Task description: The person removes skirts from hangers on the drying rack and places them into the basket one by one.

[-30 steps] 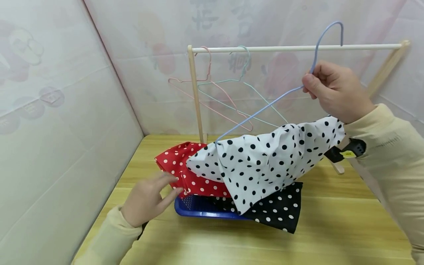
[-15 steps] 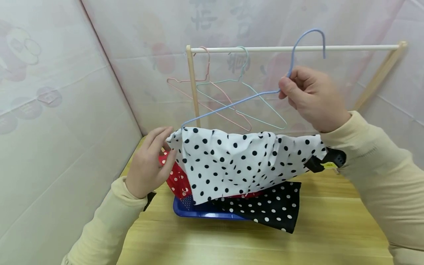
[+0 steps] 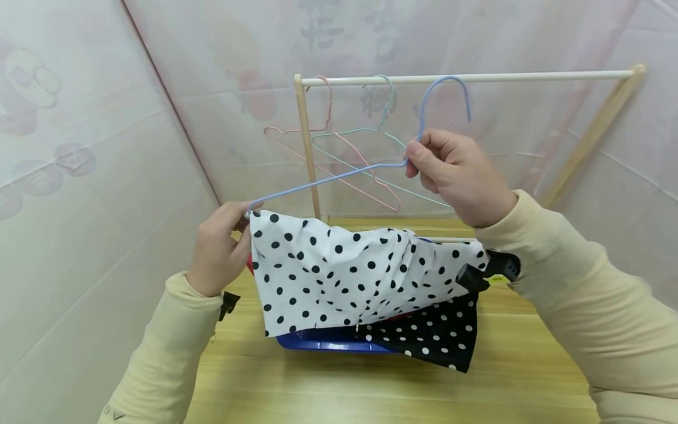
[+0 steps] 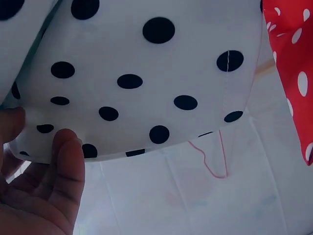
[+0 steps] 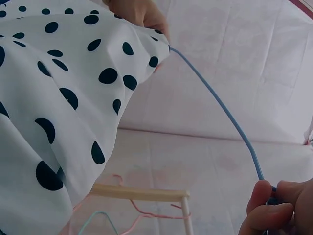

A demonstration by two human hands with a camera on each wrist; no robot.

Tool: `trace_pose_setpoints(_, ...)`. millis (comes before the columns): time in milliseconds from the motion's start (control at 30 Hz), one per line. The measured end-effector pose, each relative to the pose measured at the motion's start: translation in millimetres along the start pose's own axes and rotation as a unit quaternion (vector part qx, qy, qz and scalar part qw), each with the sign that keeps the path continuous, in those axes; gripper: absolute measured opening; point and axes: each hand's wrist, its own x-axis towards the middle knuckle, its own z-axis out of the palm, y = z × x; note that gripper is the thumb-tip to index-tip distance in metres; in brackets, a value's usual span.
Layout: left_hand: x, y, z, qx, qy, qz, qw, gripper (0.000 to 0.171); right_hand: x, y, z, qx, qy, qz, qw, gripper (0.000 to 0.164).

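In the head view my right hand holds a blue wire hanger at the base of its hook, which points up. A white garment with black polka dots hangs below the hanger's arm, gathered in folds toward the right. At the hanger's left end my left hand pinches the garment's upper corner. Seen from the left wrist, thumb and fingers meet at the cloth's edge. The right wrist view shows the hanger's arm running into the cloth. The hanger's lower part is hidden inside the garment.
Behind stands a rack with a white rail and wooden posts. A pink hanger and a mint hanger hang on it. Below, a blue basket holds a black dotted garment and a red one, mostly covered.
My right hand has moved left and down with the hanger and white garment. My left hand has risen from beside the red garment and taken hold of the white garment's left corner.
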Motion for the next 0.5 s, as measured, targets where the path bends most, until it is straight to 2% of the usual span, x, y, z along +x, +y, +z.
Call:
trace_pose_setpoints(133, 0.6, -4.9, 0.2, -0.006, 0.0, 0.007, 1.0, 0.023, 1, 9, -5, -0.073, -0.056, 0.014, 0.996, 0.026)
trace_pose_setpoints(233, 0.0, -9.9, 2.6, -0.015, 0.002, 0.006, 0.9999, 0.026, 3, 19, -11, -0.162, -0.112, -0.021, 0.98, 0.022)
trace_pose_setpoints(300, -1.0, -13.5, 4.3, -0.023, 0.001, 0.0, 0.9997, 0.025, 3, 26, -13, -0.197, -0.133, -0.054, 0.97, 0.018)
trace_pose_setpoints(367, -2.3, -16.6, 5.9, -0.027, -0.001, -0.013, 0.9995, 0.021, 4, 31, -13, -0.209, -0.135, -0.082, 0.965, 0.018)
trace_pose_setpoints(500, -4.5, -21.7, 7.7, -0.02, -0.016, -0.038, 0.9989, 0.015, 3, 38, -10, -0.205, -0.113, -0.108, 0.966, 0.019)
